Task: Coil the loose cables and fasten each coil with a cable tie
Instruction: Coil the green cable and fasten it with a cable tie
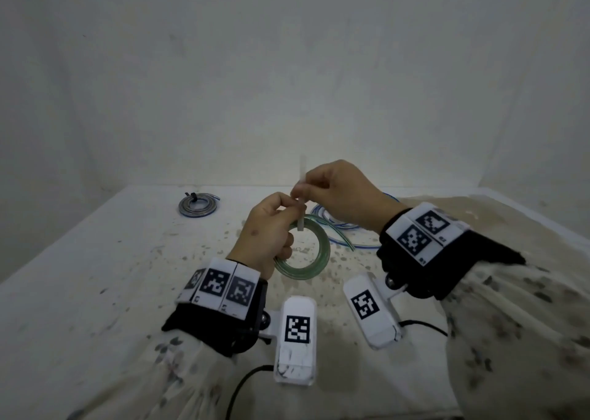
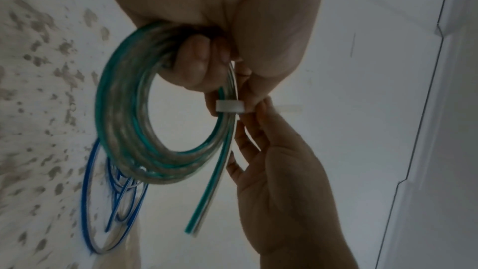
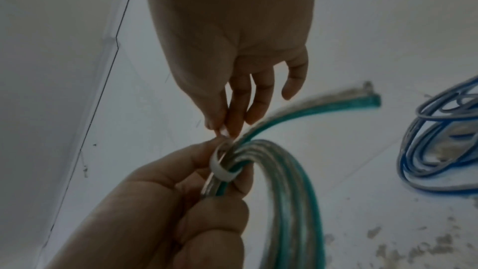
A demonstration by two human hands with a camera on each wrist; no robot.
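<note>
Left hand (image 1: 268,231) curled in a grip, right hand (image 1: 343,192) pinching just above it, fingers (image 3: 234,118) together

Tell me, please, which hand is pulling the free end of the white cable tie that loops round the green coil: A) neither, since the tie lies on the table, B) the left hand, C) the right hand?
C: the right hand pinches the tail of the white cable tie and draws it upward, while the left hand grips the green coil at the loop.
</note>
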